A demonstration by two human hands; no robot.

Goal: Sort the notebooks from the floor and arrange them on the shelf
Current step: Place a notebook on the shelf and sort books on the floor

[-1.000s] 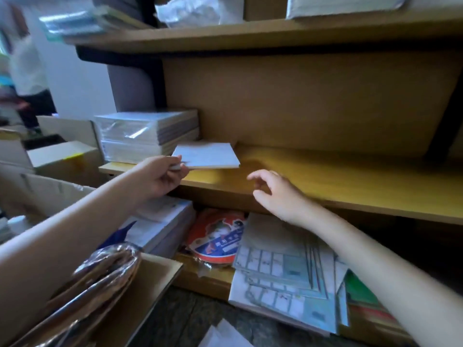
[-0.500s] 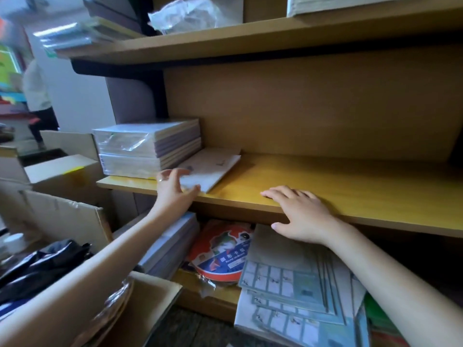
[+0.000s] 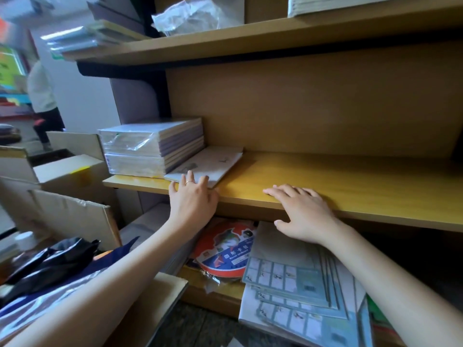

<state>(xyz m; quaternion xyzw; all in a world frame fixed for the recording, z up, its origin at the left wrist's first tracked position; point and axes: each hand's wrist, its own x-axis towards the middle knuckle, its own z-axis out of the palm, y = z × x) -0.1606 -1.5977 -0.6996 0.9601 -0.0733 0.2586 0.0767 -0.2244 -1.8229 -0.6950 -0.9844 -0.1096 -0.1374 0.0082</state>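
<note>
I see my left hand (image 3: 191, 199) with fingers straight, its fingertips resting on the near edge of 1 thin notebook (image 3: 210, 162). The notebook lies flat on the shelf (image 3: 350, 186), its left side seemingly tucked against the wrapped stack (image 3: 150, 146) at the far left. My right hand (image 3: 300, 211) lies flat with fingers spread on the shelf's near edge, right of the notebook and apart from it, holding nothing.
</note>
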